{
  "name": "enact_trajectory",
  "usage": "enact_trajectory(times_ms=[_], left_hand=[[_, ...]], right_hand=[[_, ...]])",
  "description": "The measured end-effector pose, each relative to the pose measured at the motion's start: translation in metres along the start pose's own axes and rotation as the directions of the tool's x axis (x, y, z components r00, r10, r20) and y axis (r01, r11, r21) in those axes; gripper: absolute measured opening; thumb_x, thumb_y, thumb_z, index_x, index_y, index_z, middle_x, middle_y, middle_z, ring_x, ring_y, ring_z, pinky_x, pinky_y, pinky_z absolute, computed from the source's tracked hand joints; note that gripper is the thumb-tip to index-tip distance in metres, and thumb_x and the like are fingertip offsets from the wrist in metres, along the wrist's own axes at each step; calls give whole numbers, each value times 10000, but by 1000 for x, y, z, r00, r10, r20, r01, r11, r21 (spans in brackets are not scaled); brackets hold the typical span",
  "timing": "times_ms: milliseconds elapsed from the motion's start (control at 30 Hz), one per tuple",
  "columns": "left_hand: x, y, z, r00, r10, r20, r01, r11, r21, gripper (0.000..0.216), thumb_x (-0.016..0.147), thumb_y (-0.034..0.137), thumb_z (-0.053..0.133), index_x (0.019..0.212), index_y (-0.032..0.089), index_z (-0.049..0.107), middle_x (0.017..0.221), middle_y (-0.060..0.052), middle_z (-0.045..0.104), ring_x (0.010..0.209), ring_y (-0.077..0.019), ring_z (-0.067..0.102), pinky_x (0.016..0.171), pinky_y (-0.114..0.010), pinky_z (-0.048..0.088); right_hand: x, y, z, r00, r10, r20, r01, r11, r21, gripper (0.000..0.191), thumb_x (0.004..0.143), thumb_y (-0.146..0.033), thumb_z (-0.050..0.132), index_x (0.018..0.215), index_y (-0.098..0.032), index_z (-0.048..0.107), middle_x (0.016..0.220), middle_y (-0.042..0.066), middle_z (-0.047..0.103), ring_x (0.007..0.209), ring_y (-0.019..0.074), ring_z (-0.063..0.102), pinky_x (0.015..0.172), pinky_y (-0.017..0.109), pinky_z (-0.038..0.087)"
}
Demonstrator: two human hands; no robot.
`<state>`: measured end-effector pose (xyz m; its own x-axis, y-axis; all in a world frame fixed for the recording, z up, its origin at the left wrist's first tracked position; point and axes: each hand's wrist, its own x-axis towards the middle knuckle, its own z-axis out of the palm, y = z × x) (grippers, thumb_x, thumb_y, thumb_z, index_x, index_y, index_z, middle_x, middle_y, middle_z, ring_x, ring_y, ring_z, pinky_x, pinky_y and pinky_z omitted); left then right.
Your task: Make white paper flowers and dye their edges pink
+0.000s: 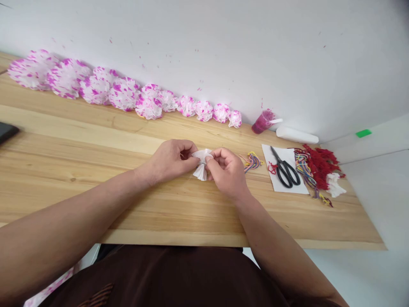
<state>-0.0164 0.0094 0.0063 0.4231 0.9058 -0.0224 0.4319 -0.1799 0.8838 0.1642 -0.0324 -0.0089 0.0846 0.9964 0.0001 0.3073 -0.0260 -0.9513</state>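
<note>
Above the middle of the wooden table (153,217) I hold a small piece of pleated white tissue paper (200,171), pinched in at its middle and fanned out at both ends. My left hand (175,158) grips its left side between thumb and fingers. On the other side, the thumb and fingers of my right hand (225,170) are closed on the paper. A dark thin tie seems to circle the narrow middle, though it is too small to make out well. Just right of my right hand lies a little bundle of coloured strings (252,161).
White-and-magenta paper pompoms (124,94) line the wall. A cup of magenta liquid (263,121) stands beside a white roll (297,134). At right, black scissors (284,168) rest on white paper (281,187), near coloured cords (303,166) and red yarn (321,164). A black object (7,132) lies far left.
</note>
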Motion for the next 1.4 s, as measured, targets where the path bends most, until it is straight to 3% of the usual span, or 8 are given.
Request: enact_trajectory(times_ms=[300, 500, 667, 900, 1100, 1267, 1400], left_hand=[[0, 0, -1, 1000, -3, 16, 3, 1000, -25, 192, 803, 357, 673, 746, 174, 669, 670, 15, 637, 605, -126, 538, 551, -246, 379], [1, 3, -2, 998, -55, -30, 53, 995, -89, 285, 802, 453, 695, 765, 170, 697, 695, 5, 646, 641, -136, 552, 579, -255, 408], [2, 0, 1, 998, -60, -20, 57, 991, -124, 243, 800, 409, 698, 771, 168, 704, 715, -7, 686, 642, -143, 594, 583, -249, 442], [-2, -1, 4, 989, 108, -105, -115, 991, -70, 160, 793, 333, 703, 809, 178, 739, 944, -54, 732, 830, -188, 682, 654, -247, 529], [-1, 2, -1, 997, -58, -54, 53, 994, -93, 188, 796, 357, 694, 821, 174, 723, 840, -32, 762, 709, -173, 681, 620, -254, 504], [-3, 8, 0, 996, -58, -64, 51, 993, -105, 202, 779, 369, 730, 846, 179, 734, 863, -27, 775, 691, -169, 688, 585, -244, 489], [-3, 6, 3, 993, -69, -90, 58, 991, -123, 189, 790, 364, 724, 813, 176, 729, 811, -24, 759, 676, -168, 682, 577, -244, 495]], right_hand=[[1, 1, 0, 1000, -4, 1, 4, 999, 37, 177, 827, -370, 653, 747, -231, 577, 602, -33, 599, 506, 126, 546, 490, 256, 414], [-2, 0, 0, 993, -111, 33, 112, 993, -29, 139, 850, -315, 642, 759, -225, 588, 625, -34, 577, 546, 121, 536, 522, 258, 413], [-5, -3, 1, 988, -141, 55, 145, 986, -79, 116, 835, -272, 667, 763, -216, 595, 630, -46, 570, 519, 100, 492, 497, 246, 371], [-4, -3, 1, 995, -98, 10, 99, 993, -64, 165, 855, -336, 657, 749, -226, 594, 627, -29, 592, 553, 123, 532, 537, 261, 416], [-2, -2, 0, 999, -35, 20, 35, 999, -11, 129, 793, -276, 644, 701, -231, 566, 641, -22, 618, 553, 132, 573, 530, 262, 428], [-5, -6, 1, 996, -73, 46, 76, 996, -52, 131, 804, -268, 660, 718, -233, 568, 584, -46, 579, 476, 110, 509, 466, 249, 349], [-7, -8, 3, 994, -89, 64, 95, 991, -93, 99, 789, -242, 666, 736, -230, 584, 579, -51, 572, 480, 107, 490, 480, 250, 354]])
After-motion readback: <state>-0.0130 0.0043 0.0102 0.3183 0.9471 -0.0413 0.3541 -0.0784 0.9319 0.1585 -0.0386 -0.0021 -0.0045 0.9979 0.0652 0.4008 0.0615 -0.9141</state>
